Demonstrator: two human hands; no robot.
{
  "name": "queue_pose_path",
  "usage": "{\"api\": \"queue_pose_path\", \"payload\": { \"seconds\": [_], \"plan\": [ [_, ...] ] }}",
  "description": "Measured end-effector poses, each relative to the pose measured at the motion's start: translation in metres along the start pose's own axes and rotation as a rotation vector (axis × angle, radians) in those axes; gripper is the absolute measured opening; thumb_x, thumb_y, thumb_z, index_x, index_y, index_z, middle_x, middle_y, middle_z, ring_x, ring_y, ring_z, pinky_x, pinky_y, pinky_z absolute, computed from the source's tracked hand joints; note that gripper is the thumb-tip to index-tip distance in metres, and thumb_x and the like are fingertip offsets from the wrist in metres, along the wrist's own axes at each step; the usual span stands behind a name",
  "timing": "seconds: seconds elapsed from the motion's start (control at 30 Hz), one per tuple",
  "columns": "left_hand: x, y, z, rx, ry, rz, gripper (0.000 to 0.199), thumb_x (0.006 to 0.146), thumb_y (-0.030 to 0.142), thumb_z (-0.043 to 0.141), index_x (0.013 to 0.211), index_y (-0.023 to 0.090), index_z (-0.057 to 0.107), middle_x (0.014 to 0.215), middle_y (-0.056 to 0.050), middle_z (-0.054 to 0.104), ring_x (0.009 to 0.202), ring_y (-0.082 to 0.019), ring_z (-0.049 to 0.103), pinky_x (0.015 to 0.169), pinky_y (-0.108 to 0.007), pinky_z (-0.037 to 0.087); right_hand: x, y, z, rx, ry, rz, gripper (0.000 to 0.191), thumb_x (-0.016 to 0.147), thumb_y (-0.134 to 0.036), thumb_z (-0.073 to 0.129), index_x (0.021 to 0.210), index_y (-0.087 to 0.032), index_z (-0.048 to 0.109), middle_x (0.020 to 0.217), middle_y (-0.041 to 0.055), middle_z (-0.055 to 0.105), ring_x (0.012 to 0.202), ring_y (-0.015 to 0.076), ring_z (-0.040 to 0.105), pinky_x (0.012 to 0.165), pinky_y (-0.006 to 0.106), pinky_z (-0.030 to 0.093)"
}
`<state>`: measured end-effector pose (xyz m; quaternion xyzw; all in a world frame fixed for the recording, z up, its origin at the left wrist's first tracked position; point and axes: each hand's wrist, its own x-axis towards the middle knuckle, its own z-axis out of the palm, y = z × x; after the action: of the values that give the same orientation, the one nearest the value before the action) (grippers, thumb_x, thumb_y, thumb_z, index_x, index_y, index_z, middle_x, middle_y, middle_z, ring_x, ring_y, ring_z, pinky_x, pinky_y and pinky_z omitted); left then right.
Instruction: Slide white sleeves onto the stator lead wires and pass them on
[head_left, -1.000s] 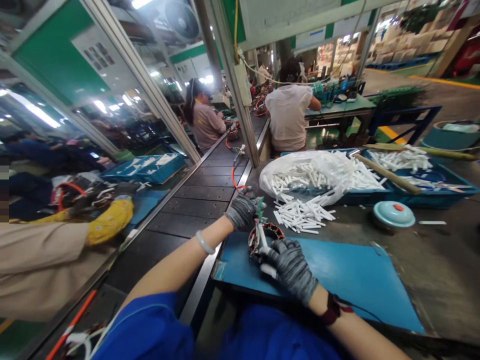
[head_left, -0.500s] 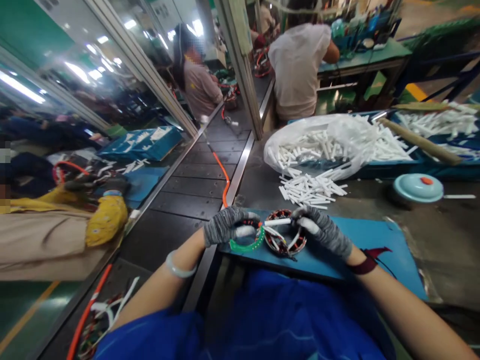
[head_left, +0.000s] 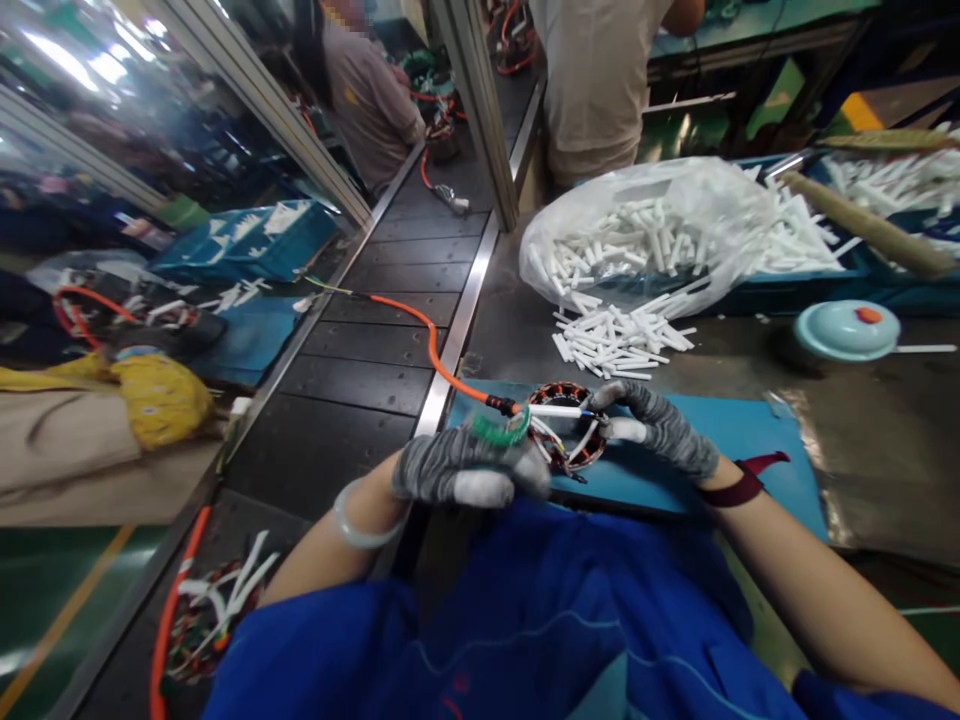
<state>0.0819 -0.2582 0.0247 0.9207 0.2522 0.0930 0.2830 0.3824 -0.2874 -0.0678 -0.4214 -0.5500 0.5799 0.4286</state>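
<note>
A wound motor stator (head_left: pixel 568 390) lies on a blue mat (head_left: pixel 720 425), with white sleeves and wires across its middle. My right hand (head_left: pixel 652 430), in a grey knit glove, pinches a wire at the stator's right side. A white tube (head_left: pixel 555 411) lies over that wire, and a bit of blue shows between tube and fingertips. My gloved left hand (head_left: pixel 472 470) is below the orange cable (head_left: pixel 436 355), fingers stretched and blurred, thumb apart. Beside its knuckles is a blurred green curved strip (head_left: pixel 499 430); whether they touch is unclear.
White tubes (head_left: pixel 622 335) lie in a loose pile before a plastic bag (head_left: pixel 544 255) of more tubes. A light-blue lidded bowl (head_left: pixel 847 332) stands to the right. Left runs a dark slatted conveyor (head_left: pixel 367 365), with another stator (head_left: pixel 202 620) near me. A co-worker's yellow sleeve (head_left: pixel 161 400) is across it.
My left hand has come off the cable end and moved down towards me, its fingers straightening. The green strip has shifted up. The orange cable now bends further left. My right hand keeps its pinch.
</note>
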Motion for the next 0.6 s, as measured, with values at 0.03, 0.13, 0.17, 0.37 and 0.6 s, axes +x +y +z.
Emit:
{"api": "queue_pose_path", "payload": {
  "seconds": [0.03, 0.13, 0.17, 0.37, 0.6],
  "plan": [
    [0.008, 0.001, 0.002, -0.058, 0.047, 0.07, 0.044, 0.099, 0.057, 0.044, 0.114, 0.027, 0.073, 0.122, -0.01, 0.071, 0.117, -0.026, 0.065, 0.099, -0.041, 0.055, -0.001, 0.0, -0.001, 0.002, -0.01, 0.002, 0.046, 0.073, -0.059, 0.083, 0.099, -0.024, 0.071, 0.101, 0.003, 0.075, 0.095, 0.0217, 0.069, 0.088, 0.041, 0.059],
    [0.038, 0.0, 0.017, 0.013, 0.189, 0.058, 0.045, 0.101, 0.048, 0.049, 0.133, 0.02, 0.063, 0.136, -0.015, 0.063, 0.126, -0.026, 0.06, 0.107, -0.042, 0.05, 0.0, -0.001, -0.003, 0.003, -0.04, -0.022, 0.045, 0.074, -0.058, 0.083, 0.101, -0.023, 0.072, 0.102, 0.0034, 0.076, 0.096, 0.0218, 0.07, 0.09, 0.041, 0.059],
    [0.048, 0.0, 0.022, 0.112, 0.157, -0.005, 0.046, 0.1, 0.049, 0.052, 0.133, 0.019, 0.063, 0.131, -0.015, 0.065, 0.121, -0.026, 0.063, 0.104, -0.041, 0.051, 0.002, -0.002, -0.005, -0.009, -0.053, -0.035, 0.045, 0.075, -0.057, 0.082, 0.101, -0.022, 0.073, 0.101, 0.0038, 0.076, 0.095, 0.0217, 0.07, 0.089, 0.041, 0.058],
    [0.074, 0.007, 0.025, 0.494, -0.191, -0.211, 0.05, 0.104, 0.052, 0.04, 0.104, 0.015, 0.073, 0.096, -0.012, 0.073, 0.091, -0.028, 0.069, 0.084, -0.043, 0.053, 0.019, -0.016, -0.006, -0.235, -0.197, -0.121, 0.049, 0.08, -0.063, 0.075, 0.105, -0.021, 0.077, 0.094, 0.0046, 0.077, 0.087, 0.0216, 0.07, 0.082, 0.036, 0.057],
    [0.05, -0.012, 0.019, 0.051, -0.151, -0.094, 0.037, 0.103, 0.041, 0.042, 0.117, 0.017, 0.067, 0.107, -0.008, 0.074, 0.1, -0.021, 0.068, 0.093, -0.033, 0.051, 0.027, -0.021, 0.004, -0.518, -0.332, -0.276, 0.045, 0.095, -0.061, 0.058, 0.099, -0.021, 0.079, 0.088, 0.0038, 0.074, 0.078, 0.0167, 0.064, 0.074, 0.029, 0.049]
  ]
}}
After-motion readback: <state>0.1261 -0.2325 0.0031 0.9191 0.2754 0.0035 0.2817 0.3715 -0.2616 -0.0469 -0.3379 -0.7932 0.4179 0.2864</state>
